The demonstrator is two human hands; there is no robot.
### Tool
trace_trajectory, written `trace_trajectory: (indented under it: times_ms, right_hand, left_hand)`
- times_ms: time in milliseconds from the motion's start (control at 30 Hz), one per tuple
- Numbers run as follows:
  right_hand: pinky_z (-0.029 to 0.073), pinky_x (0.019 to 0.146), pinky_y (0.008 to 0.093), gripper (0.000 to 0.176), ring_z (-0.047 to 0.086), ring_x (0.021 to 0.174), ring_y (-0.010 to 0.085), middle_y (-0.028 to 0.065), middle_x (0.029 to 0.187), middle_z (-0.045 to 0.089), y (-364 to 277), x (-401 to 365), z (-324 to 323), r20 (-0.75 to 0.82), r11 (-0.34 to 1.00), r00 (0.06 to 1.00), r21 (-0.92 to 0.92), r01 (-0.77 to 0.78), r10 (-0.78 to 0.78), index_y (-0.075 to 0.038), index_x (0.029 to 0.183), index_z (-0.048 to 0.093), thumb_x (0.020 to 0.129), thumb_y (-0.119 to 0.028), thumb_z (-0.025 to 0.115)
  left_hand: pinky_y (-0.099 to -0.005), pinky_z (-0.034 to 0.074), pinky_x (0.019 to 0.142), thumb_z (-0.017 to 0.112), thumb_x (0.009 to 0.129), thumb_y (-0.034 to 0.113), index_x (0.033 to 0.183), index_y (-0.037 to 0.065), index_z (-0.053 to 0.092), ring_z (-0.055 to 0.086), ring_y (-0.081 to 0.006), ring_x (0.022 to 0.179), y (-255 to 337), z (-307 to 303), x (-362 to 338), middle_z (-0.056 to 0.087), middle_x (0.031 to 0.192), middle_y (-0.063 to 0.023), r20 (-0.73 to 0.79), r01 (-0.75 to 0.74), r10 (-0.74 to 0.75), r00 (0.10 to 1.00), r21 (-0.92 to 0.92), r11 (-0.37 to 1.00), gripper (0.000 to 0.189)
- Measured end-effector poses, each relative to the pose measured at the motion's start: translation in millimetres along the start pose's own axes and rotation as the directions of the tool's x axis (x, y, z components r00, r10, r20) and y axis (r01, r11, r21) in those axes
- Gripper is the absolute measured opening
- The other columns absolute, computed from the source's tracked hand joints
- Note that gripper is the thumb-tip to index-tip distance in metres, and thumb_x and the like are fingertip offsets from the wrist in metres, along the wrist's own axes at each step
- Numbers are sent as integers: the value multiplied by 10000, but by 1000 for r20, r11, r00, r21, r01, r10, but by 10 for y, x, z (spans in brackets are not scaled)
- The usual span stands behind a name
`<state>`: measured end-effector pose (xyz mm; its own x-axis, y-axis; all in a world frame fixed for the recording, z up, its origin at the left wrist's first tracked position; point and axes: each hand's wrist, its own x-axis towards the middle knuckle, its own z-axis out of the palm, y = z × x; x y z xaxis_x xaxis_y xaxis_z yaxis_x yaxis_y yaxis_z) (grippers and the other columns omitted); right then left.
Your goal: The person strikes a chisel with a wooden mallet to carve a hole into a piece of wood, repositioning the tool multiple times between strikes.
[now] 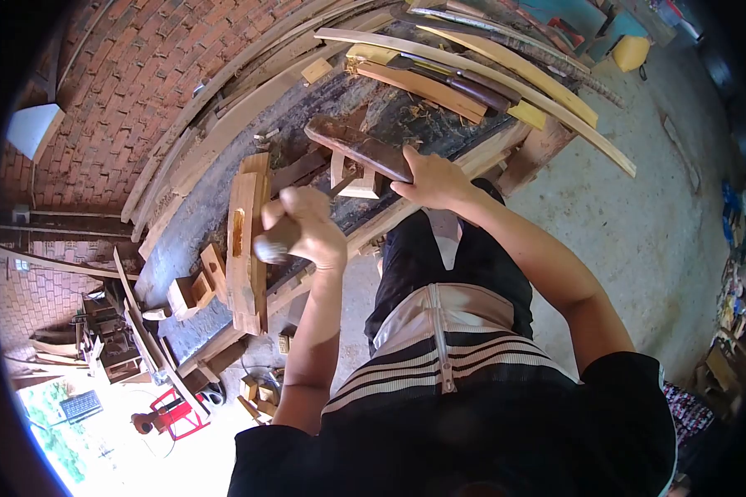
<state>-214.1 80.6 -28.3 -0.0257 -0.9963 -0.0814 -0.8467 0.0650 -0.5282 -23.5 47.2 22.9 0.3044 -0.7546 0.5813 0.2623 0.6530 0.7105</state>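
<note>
My left hand (311, 228), slightly blurred, is closed around a chisel; its handle (275, 242) has a pale, rounded end that sticks out towards the lower left. The dark chisel blade (345, 182) reaches from my fist to a small, light wooden block (358, 187) on the bench. In my right hand (436, 180) is the end of a thick, dark wooden club (360, 149), which passes above the block. Left of my left hand lies a squared timber (247, 282) with a slot (239, 232) cut in it.
Long boards and strips (481, 74) lie along the far side of the dark workbench (199, 319). Near them is a dark-handled tool (481, 91). Small wood blocks (191, 291) sit at the left end. A red stool (182, 418) stands on the floor.
</note>
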Motion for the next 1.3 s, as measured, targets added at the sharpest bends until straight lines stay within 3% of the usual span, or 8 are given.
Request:
trace_trajectory:
  times_ms: [167,367,467,600,667,967,1133,1300]
  right_hand:
    - [561,791,535,515,694,893,453,273,922,701,-87,-63,-60,2,999,1000,-35,-19,19,-8,1168,488,865,-386,664]
    - [549,774,557,538,687,866,474,294,880,689,-94,-83,-63,26,998,997,14,-68,67,10,1150,488,863,-412,657]
    - [554,773,550,542,693,865,463,296,880,691,-51,-64,-33,25,998,999,32,-46,45,15,1155,502,853,-406,661]
    - [557,778,542,562,696,863,459,296,890,692,-64,-71,-48,18,998,999,49,-48,47,21,1188,506,849,-399,663]
    - [558,780,539,572,696,866,457,294,895,693,-51,-72,-38,26,997,998,54,-61,60,21,1201,504,849,-401,663]
    - [562,752,556,460,698,823,461,268,847,701,-10,-61,40,-26,998,999,56,-26,28,-16,1102,503,857,-379,644]
    - [561,759,552,457,698,836,455,268,870,699,-67,-91,-35,1,996,998,65,-63,64,-17,1089,502,849,-373,660]
    - [557,764,554,514,692,846,468,280,872,695,-44,-84,-20,6,996,999,76,-53,53,-8,1146,498,844,-386,669]
  left_hand:
    - [-268,219,391,630,1004,223,716,124,379,281,-74,395,-48,-78,563,374,499,28,-361,208,-245,900,-137,968,395]
    - [-289,271,487,639,999,310,691,119,441,288,-101,490,95,169,601,367,587,19,-156,242,-263,952,-143,960,413]
    - [-286,308,498,653,984,360,737,106,465,318,-109,499,92,224,623,420,655,-2,-127,189,-224,966,-238,953,401]
    - [-282,325,489,655,976,392,774,102,483,349,-117,490,118,216,615,448,686,-19,-79,243,-258,963,-167,956,393]
    - [-249,322,447,636,994,363,741,84,484,424,-97,487,109,242,625,462,654,-13,-79,273,-282,956,-111,956,406]
    - [-251,259,372,663,980,325,707,95,471,368,-74,404,-12,340,671,431,575,-2,125,313,-299,946,-107,944,405]
    - [-247,231,358,625,966,107,762,106,451,343,-59,389,31,442,608,411,528,9,89,372,-363,928,-118,921,269]
    - [-246,232,364,613,970,99,795,111,442,337,-60,389,1,337,681,416,530,4,114,370,-358,927,-119,921,245]
